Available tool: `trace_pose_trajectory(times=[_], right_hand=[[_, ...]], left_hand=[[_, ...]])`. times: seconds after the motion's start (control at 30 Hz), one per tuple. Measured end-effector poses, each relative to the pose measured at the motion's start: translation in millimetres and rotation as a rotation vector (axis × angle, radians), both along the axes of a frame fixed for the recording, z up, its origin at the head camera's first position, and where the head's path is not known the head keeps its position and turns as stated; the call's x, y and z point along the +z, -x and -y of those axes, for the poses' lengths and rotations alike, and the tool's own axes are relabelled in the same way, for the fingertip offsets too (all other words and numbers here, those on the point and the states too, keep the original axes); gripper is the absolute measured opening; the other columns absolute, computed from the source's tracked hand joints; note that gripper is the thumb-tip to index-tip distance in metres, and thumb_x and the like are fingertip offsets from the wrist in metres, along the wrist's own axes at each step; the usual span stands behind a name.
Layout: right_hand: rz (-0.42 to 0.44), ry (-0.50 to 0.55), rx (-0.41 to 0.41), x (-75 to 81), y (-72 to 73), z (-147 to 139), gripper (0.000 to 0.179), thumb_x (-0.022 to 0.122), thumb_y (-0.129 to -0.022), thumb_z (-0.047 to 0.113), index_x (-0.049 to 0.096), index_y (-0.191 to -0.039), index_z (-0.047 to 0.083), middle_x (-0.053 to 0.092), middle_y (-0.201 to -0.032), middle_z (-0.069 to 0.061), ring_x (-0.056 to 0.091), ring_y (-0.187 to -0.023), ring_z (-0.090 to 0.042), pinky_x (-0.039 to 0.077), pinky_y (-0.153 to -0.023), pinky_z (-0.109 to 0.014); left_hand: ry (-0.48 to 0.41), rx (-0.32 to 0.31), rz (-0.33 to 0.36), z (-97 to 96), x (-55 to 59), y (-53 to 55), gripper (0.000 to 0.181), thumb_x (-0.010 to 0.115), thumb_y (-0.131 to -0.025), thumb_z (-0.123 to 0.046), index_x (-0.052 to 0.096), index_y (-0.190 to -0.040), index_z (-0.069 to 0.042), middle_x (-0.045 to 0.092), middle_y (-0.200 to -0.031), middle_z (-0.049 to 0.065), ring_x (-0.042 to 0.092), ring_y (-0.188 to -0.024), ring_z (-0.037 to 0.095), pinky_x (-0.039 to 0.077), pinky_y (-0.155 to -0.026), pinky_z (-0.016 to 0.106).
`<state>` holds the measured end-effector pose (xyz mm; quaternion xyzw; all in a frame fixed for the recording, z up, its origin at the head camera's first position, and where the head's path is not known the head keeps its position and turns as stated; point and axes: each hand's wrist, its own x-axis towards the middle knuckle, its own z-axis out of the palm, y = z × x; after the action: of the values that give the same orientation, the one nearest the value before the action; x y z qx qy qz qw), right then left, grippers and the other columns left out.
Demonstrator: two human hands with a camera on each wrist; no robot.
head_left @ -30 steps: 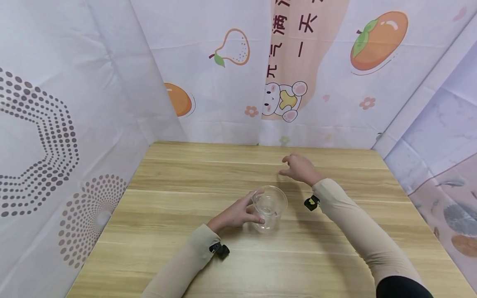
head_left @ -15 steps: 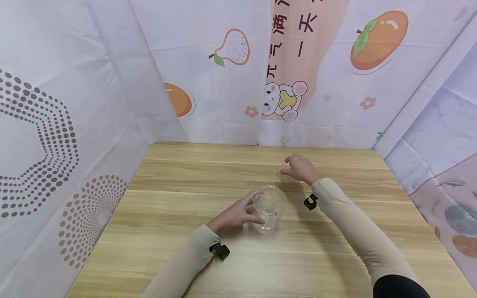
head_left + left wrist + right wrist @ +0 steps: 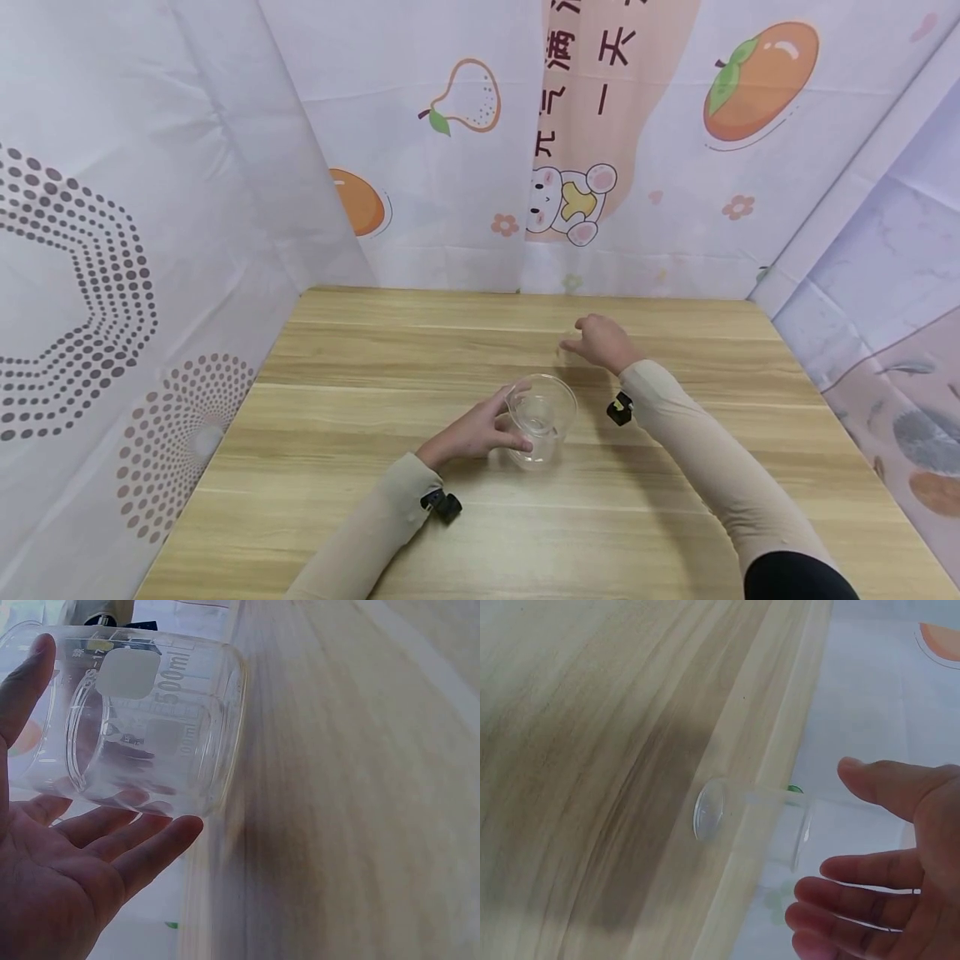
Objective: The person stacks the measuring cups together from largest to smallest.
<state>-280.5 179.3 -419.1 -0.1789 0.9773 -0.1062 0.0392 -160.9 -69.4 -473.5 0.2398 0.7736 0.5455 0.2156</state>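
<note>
1. Our left hand (image 3: 476,433) gripped the large beaker (image 3: 129,673), thumb on one side and fingers on the other, near the middle of the counter (image 3: 540,550)
2. Our right hand (image 3: 603,342) was around a small clear vessel (image 3: 710,808) farther back, thumb and fingers spread apart; we could not tell whether they touched it
3. To do this step well, we judged, the right thumb and fingers needed to meet the vessel's sides evenly, with a light squeeze
4. Its edges were hard to see, so we thought it wise to go by feel, holding the large beaker steady meanwhile
5. We counted two hands, one counter, one large beaker, one small clear vessel, and at least one smaller beaker (image 3: 161,739) nested inside the large one; we could not tell whether there were more
</note>
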Motion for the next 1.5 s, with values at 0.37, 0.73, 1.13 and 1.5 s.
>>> trace_pose_trajectory(times=[0.37, 0.73, 1.13, 1.5], right_hand=[[0.042, 0.014, -0.083, -7.8, 1.5, 2, 0.051, 0.064, -0.091, 0.042, 0.066, -0.098, -0.009, 0.070, -0.099, -0.025, 0.066, -0.091, -0.039, 0.054, -0.082, -0.050], [0.028, 0.032, -0.095, -15.8, 2.4, 2, 0.054, 0.065, -0.091, 0.040, 0.066, -0.103, -0.012, 0.070, -0.103, -0.029, 0.067, -0.093, -0.042, 0.054, -0.085, -0.051], [0.008, 0.100, -0.125, -22.6, 1.4, 2, 0.047, 0.067, -0.090, 0.034, 0.066, -0.099, -0.011, 0.070, -0.096, -0.027, 0.067, -0.082, -0.037, 0.055, -0.075, -0.049], [0.031, 0.133, -0.123, -23.3, 0.2, -1, 0.051, 0.068, -0.089, 0.031, 0.063, -0.114, -0.014, 0.065, -0.117, -0.031, 0.063, -0.106, -0.045, 0.052, -0.092, -0.052]], left_hand=[[-0.011, -0.003, 0.008, -0.1, -1.1, 0.0, 0.091, 0.079, -0.082, -0.023, 0.023, -0.154, -0.030, 0.041, -0.153, 0.010, 0.037, -0.143, 0.030, 0.041, -0.111, 0.047], [-0.007, -0.004, 0.018, -0.1, -0.6, -1.9, 0.091, 0.078, -0.083, -0.022, 0.022, -0.154, -0.030, 0.041, -0.152, 0.012, 0.044, -0.137, 0.033, 0.046, -0.106, 0.044], [0.005, -0.011, 0.001, 0.6, -2.8, -1.2, 0.092, 0.079, -0.082, -0.026, 0.022, -0.154, -0.034, 0.039, -0.154, 0.011, 0.048, -0.134, 0.036, 0.049, -0.103, 0.042], [0.014, 0.003, 0.015, 0.3, -3.6, -0.2, 0.092, 0.079, -0.082, -0.027, 0.021, -0.154, -0.035, 0.041, -0.153, 0.009, 0.049, -0.133, 0.034, 0.047, -0.105, 0.043]])
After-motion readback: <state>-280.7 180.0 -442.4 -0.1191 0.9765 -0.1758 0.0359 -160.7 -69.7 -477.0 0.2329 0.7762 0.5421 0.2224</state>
